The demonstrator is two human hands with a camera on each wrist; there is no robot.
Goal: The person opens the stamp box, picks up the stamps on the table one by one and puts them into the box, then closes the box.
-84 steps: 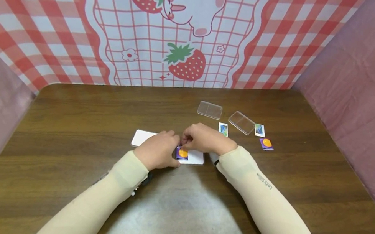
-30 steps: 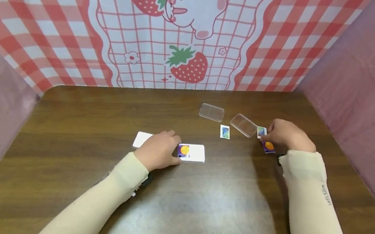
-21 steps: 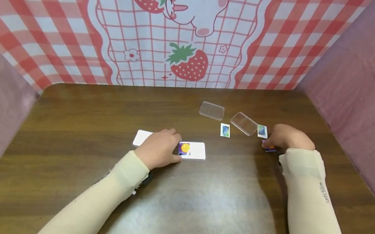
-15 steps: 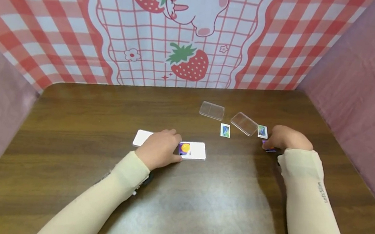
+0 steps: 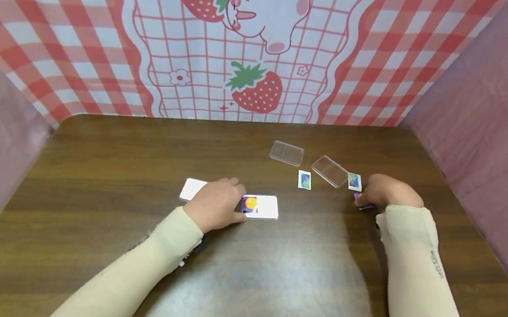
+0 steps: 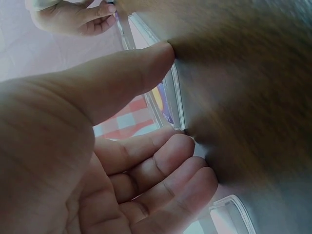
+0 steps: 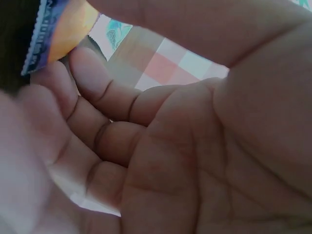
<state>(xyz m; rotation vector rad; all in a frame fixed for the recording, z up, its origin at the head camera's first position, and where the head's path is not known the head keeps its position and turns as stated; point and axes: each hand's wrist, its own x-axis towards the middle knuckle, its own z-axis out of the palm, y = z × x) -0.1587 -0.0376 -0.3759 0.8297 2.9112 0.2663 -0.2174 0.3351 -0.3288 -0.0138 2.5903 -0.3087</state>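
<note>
My left hand (image 5: 216, 204) spans the left end of a flat white case (image 5: 268, 207), its thumb at the near edge and its fingers at the far edge. On the case's left half lies a purple stamp with an orange disc (image 5: 251, 203). Over at the right, my right hand (image 5: 389, 190) pinches a second purple-and-orange stamp (image 7: 61, 31), close over the table and mostly covered by the fingers in the head view. Its serrated edge shows in the right wrist view. Just beyond those fingers is a white-bordered stamp with a blue-green picture (image 5: 354, 182).
Two clear plastic covers, one (image 5: 287, 153) at the back and one (image 5: 330, 171) to its right, lie on the wooden table (image 5: 244, 283). Another blue-green stamp (image 5: 305, 180) lies in front of them. A second white case (image 5: 192, 189) is partly behind my left hand.
My right hand left the white case, where the purple stamp now lies uncovered, and went right to the other purple stamp. Lately its fingers shift only slightly there. My left hand stays put.
</note>
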